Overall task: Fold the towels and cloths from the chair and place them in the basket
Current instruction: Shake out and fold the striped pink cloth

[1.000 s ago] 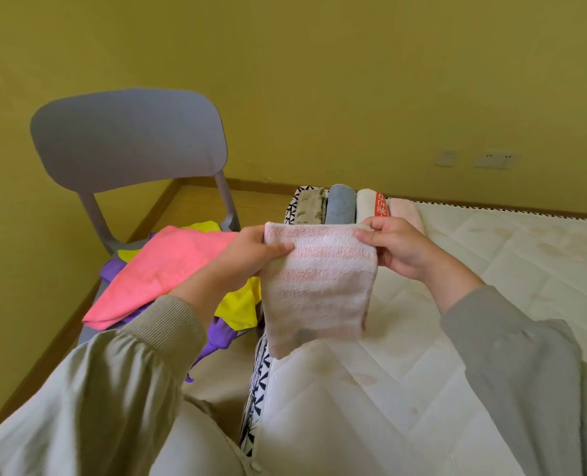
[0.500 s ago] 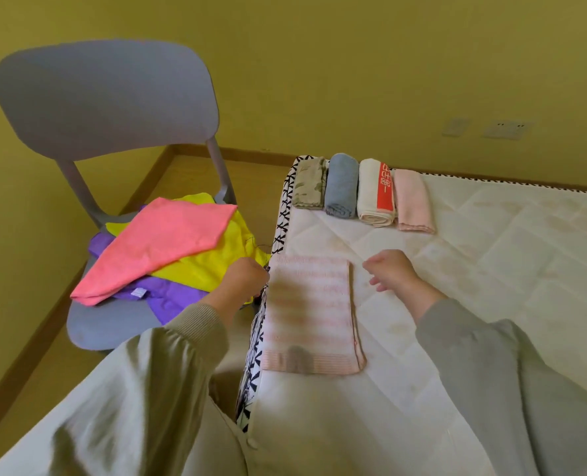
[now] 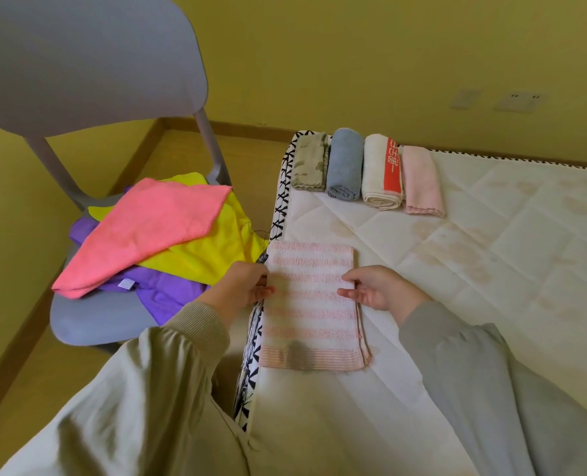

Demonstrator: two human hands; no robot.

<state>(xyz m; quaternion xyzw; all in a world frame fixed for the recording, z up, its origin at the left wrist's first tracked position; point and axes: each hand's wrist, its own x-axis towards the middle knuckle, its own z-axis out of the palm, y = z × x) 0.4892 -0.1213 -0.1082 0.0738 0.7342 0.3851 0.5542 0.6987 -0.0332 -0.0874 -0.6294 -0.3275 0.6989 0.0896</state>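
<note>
A white quilted mattress (image 3: 474, 269) with a black-and-white patterned edge fills the right side. To its left stands a grey chair (image 3: 86, 63), its seat just beside the mattress edge. On the seat lies a loose pile: a pink cloth (image 3: 154, 231) on top, a yellow cloth (image 3: 216, 255) under it, and a purple cloth (image 3: 168, 290) at the bottom.

A pink-striped towel (image 3: 312, 324) lies flat and folded on the mattress, along its left edge, in front of the person. At the far end of the mattress four folded pieces sit side by side, touching: a beige towel (image 3: 311, 163), a blue towel (image 3: 345, 164), a white towel (image 3: 376, 173) with a red band, and a pale pink towel (image 3: 421, 180).

The left hand (image 3: 240, 286) meets the striped towel's left edge with its fingertips; whether they grip it I cannot tell. The right hand (image 3: 381, 286) rests at the right edge, thumb and fingers loosely extended onto the fabric.
</note>
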